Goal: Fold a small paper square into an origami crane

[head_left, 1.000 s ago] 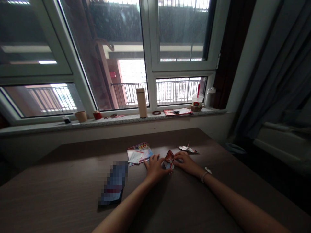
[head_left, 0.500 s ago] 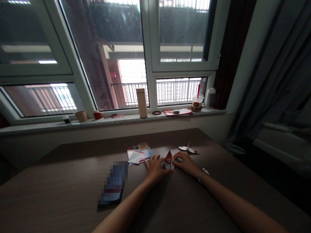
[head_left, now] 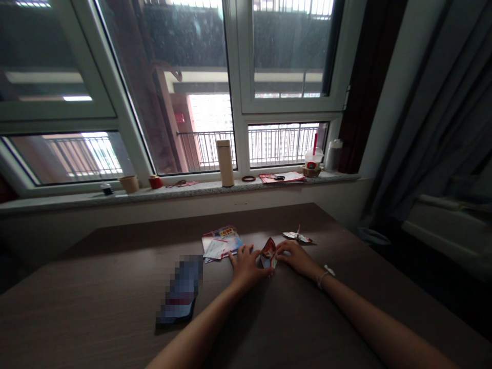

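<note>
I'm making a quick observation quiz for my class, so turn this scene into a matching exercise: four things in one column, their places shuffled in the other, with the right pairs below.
Things:
1. folded paper
2. winged paper figure
3. tan flask
4. scissors

Places:
A. upright on the windowsill
B. between the left hand and the right hand
C. lying on red-and-white papers
D. on the table, just beyond the right hand

Pairs: 1-B, 2-D, 3-A, 4-C

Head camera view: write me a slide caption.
The left hand and right hand hold a folded paper at a brown table, with a winged paper figure beyond.
</note>
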`<state>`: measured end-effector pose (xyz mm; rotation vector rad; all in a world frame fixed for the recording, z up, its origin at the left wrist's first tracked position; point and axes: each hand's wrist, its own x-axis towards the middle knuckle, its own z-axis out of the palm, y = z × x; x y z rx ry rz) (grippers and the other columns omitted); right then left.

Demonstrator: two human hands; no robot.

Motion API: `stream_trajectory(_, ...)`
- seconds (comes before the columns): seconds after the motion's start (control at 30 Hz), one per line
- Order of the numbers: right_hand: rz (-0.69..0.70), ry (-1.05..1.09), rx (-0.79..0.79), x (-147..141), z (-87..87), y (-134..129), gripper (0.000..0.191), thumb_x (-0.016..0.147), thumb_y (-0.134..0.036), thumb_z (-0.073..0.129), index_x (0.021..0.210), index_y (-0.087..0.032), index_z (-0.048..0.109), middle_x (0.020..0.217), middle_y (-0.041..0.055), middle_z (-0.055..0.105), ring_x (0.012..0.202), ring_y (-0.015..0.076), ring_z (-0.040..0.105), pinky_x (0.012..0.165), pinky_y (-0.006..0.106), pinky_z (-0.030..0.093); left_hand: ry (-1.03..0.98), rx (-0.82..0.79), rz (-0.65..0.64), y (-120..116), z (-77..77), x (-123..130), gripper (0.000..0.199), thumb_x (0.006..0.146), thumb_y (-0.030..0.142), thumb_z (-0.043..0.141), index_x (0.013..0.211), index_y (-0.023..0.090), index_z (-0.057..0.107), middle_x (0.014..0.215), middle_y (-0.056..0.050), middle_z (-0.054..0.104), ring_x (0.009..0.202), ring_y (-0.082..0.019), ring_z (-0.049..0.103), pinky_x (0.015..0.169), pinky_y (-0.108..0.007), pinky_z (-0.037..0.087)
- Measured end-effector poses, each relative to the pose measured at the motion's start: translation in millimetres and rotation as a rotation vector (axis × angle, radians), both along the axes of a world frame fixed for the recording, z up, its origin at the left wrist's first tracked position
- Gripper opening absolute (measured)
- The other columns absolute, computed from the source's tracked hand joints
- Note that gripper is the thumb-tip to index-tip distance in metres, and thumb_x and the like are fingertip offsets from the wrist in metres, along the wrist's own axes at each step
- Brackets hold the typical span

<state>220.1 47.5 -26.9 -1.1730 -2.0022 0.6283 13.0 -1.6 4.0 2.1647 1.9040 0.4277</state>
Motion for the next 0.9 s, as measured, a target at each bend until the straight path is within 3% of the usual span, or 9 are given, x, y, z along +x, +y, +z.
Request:
stream_trajectory(0.27,0.015,-0.003,0.024,-0.3,2.7,-3.1,0.018,0.083,-0.036,0.065,0.081,-0.022,0.075,0.103,0.0064,0.072,0.105,0.0246,0.059,0.101,0.043,0.037,-0.01,0.001,0.004,1.5,-2.8,-0.9,0.062,0.069,0.066,0.065,0.122,0.034,0.062,0.151,-0.007,0.042,0.143,-0.038,0.025,0.112,-0.071,0.002)
stream_trajectory(0.67,-0.063,-0.014,0.046,-7.7,4.1,-8.0,0.012,0.08,-0.029,0.065,0.073,-0.02,0.07,0.097,0.005,0.071,0.102,0.0226,0.059,0.098,0.038,0.038,-0.005,0.001,-0.004,2.4,-2.5,-0.8,0.063,0.069,0.065,0.065,0.124,0.034,0.062,0.151,-0.007,0.042,0.142,-0.037,0.025,0.112,-0.071,0.004)
stream_trajectory(0.9,-0.036,0.023,0.026,-3.0,3.3,-5.6,0.009,0.077,-0.026,0.068,0.071,-0.02,0.07,0.1,0.0063,0.073,0.103,0.025,0.059,0.097,0.041,0.039,-0.011,0.015,-0.011,3.4,-5.0,-1.9,0.064,0.068,0.067,0.065,0.123,0.035,0.062,0.15,-0.007,0.043,0.142,-0.038,0.026,0.112,-0.07,0.004)
